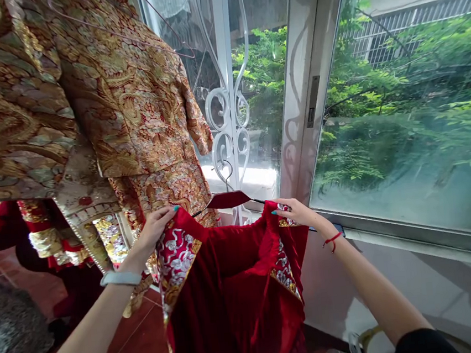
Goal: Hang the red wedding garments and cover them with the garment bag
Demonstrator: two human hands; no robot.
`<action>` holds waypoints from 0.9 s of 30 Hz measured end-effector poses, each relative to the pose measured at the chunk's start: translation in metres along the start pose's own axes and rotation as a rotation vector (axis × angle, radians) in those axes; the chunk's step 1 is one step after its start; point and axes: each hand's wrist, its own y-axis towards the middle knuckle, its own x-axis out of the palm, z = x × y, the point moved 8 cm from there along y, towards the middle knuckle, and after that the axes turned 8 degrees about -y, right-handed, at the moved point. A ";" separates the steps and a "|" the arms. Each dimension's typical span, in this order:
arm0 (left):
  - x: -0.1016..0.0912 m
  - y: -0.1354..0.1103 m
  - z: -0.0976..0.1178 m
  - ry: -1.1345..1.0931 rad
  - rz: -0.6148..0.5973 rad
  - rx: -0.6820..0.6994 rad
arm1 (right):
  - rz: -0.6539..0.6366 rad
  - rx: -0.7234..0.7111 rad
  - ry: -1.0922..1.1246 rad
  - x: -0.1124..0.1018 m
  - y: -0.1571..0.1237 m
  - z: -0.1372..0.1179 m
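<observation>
A dark red velvet garment [234,293] with silver and gold embroidered trim hangs open in front of me, low in the middle of the view. My left hand [157,225] pinches its left shoulder edge, fingers closed on the cloth. My right hand [295,212] grips the right shoulder by the embroidered trim. A red padded hanger [229,199] with a metal hook sits between my hands at the garment's neck. A white band is on my left wrist and a red string on my right.
Gold and red brocade garments [86,96] hang at upper left. A white scrolled metal grille [231,127] and a large window with its sill [390,228] fill the right. Red tile floor [131,347] lies below, with a grey furry heap [13,331] at far left.
</observation>
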 end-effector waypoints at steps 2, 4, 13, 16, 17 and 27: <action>-0.021 -0.005 0.008 -0.071 0.201 0.042 | 0.008 -0.012 -0.001 0.005 -0.001 -0.001; -0.035 -0.013 0.028 -0.055 0.353 0.117 | 0.039 -0.024 -0.026 0.008 -0.002 -0.001; 0.054 -0.042 0.147 0.276 0.215 0.709 | 0.085 -0.026 -0.116 0.011 -0.013 -0.001; 0.072 -0.040 0.108 0.386 0.107 0.677 | 0.051 -0.043 -0.067 0.017 -0.010 0.002; 0.071 -0.037 0.091 0.429 0.094 0.664 | 0.043 -0.045 -0.049 0.019 -0.008 0.004; 0.041 0.016 0.007 0.635 0.000 0.430 | 0.048 -0.029 -0.005 0.020 -0.004 0.011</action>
